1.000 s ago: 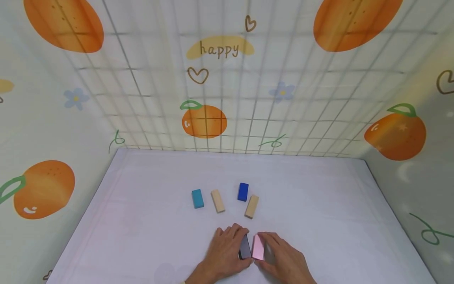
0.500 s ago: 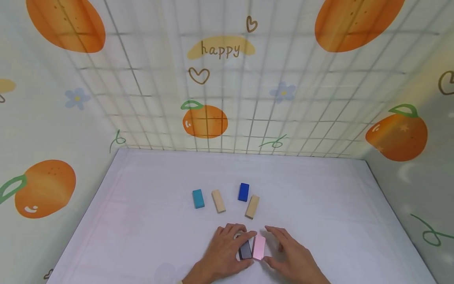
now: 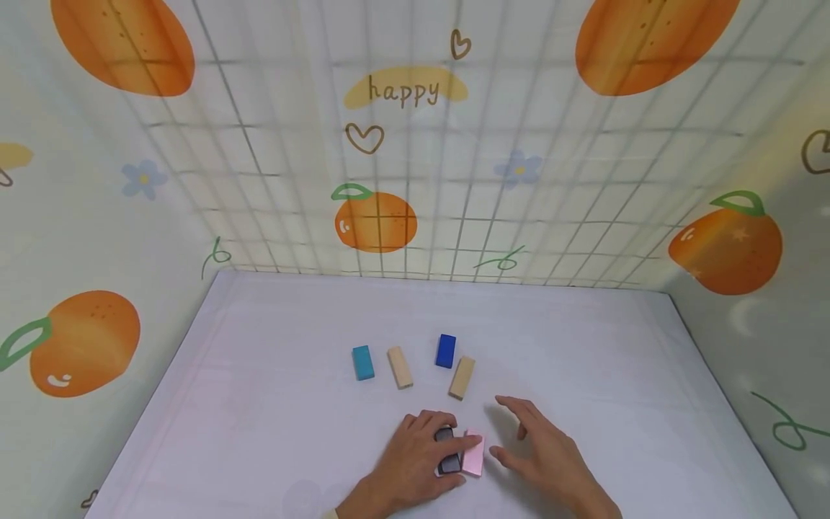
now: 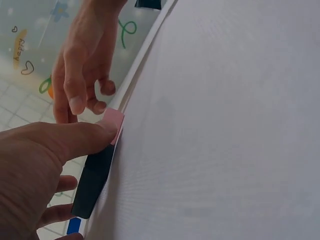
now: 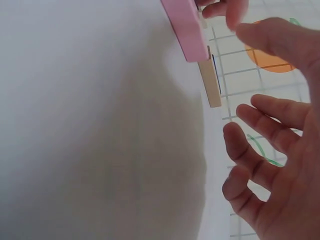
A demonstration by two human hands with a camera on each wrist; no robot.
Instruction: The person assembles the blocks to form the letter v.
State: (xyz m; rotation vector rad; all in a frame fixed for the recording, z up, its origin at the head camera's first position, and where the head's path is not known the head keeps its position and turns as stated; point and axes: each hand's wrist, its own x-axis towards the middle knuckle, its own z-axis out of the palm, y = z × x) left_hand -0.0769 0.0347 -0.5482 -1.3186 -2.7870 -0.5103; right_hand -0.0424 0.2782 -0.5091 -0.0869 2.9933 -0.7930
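Observation:
A dark grey block (image 3: 449,466) and a pink block (image 3: 474,465) lie side by side near the front of the table. My left hand (image 3: 415,453) spans the dark grey block, thumb by its near end and fingers at its far end, while the index finger reaches across onto the pink block. In the left wrist view, the thumb overlaps the pink block (image 4: 115,116) and the fingers curl behind the dark grey block (image 4: 93,181). To the right of the pink block, my right hand (image 3: 554,454) holds nothing, its fingers spread and apart from the block.
Farther back on the white table (image 3: 259,404) lie a teal block (image 3: 363,362), a pale wooden block (image 3: 400,367), a blue block (image 3: 445,351) and a tan wooden block (image 3: 462,378). A patterned cloth wall (image 3: 558,238) rises at the table's back edge.
My right hand has let go of the pink block and moved off to the right. My left index finger has swung from the dark grey block onto the pink block.

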